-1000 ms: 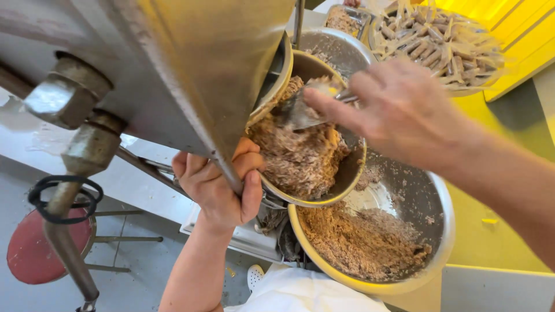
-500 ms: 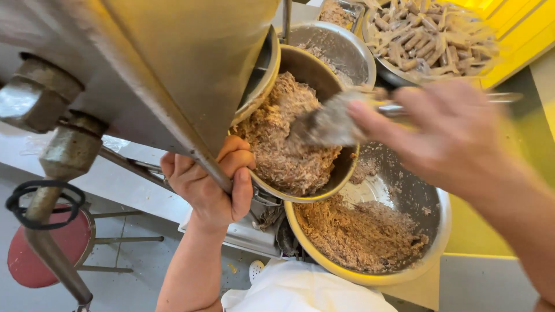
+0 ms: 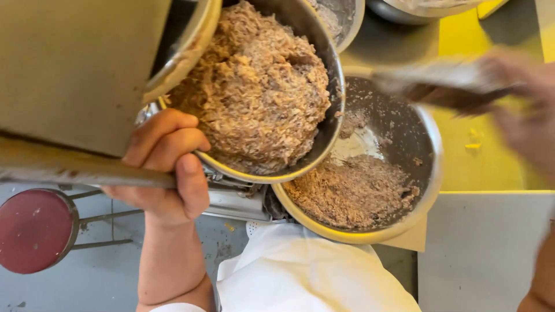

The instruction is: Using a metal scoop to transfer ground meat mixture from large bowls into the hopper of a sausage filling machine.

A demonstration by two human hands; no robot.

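Note:
My left hand (image 3: 165, 164) grips the rim of a tilted steel bowl (image 3: 326, 124) heaped with a brown shredded mixture (image 3: 257, 92); the bowl leans against the rim of a large metal hopper (image 3: 75, 75). My right hand (image 3: 529, 110), blurred at the right edge, holds a flat scraper (image 3: 439, 81) smeared with mixture, above a second steel bowl (image 3: 428, 190). That lower bowl sits on the yellow table and holds a smaller layer of the same brown mixture (image 3: 352, 190).
A yellow table top (image 3: 462, 156) lies under the lower bowl. A red round stool (image 3: 34, 228) stands on the grey floor at lower left. More steel bowls (image 3: 347, 17) sit at the top. My white apron (image 3: 300, 271) fills the bottom centre.
The view has closed in on the bowls. My right hand with the scraper has pulled out of the tilted bowl and swung right, over the lower bowl. My left hand keeps its grip.

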